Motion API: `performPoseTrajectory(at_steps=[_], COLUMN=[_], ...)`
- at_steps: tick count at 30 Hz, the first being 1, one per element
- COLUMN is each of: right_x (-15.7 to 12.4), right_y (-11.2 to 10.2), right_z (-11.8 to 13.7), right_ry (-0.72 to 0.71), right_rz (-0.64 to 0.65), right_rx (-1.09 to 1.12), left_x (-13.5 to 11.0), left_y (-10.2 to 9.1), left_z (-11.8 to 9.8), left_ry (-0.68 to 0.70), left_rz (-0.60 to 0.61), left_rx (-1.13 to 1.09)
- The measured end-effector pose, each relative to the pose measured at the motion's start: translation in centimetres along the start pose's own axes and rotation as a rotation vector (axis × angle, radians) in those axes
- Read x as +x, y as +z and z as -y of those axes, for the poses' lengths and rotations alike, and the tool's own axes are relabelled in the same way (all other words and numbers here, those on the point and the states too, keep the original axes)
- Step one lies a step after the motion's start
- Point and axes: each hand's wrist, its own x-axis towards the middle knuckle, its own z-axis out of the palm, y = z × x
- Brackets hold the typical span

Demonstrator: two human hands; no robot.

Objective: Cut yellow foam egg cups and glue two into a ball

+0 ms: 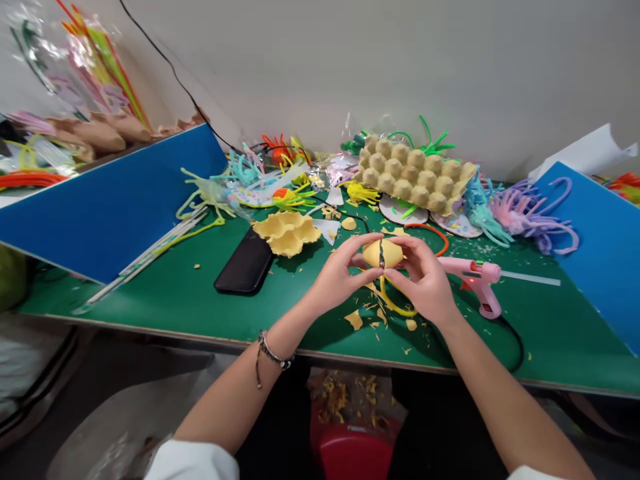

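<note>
Just above the table, two yellow egg-carton cups (393,253) face each other rim to rim, with a narrow dark gap between them. My left hand (340,270) is closed round the left cup, thumb below and fingers above. The right cup is pinched the same way by my right hand (425,277). A yellow pipe cleaner (400,311) curves beneath the hands; whether it is attached to the cups I cannot tell. To the right of my right hand lies a pink glue gun (477,275) with a clear glue stick poking out of its back.
A black phone (245,263) lies left, partly under a yellow egg-carton piece (287,232). Carton scraps (355,320) litter the table. Behind are a large egg tray (415,173) and pipe-cleaner figures (525,213). Blue panels (125,193) stand at both sides. A red bin (355,450) sits below.
</note>
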Motion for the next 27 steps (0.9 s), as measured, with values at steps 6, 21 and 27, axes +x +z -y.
performPoseTrajectory(at_steps=[6,21,27], right_x=[-0.6,-1.0,-1.2], right_y=[-0.2,0.3,0.3], right_z=[-0.6,-1.3,-1.5], right_ry=[-0.005,-0.072,-0.071], right_rz=[-0.037,-0.062,-0.086], right_rx=[0.064,0.247,0.244], left_x=[-0.4,-0.6,-0.6], left_y=[0.2,0.4,0.3], left_z=[-0.3,-0.7,-0.3], left_ry=[-0.041,0.012,0.023], left_rz=[0.085,0.036,0.066], left_rx=[-0.092,0.048,-0.006])
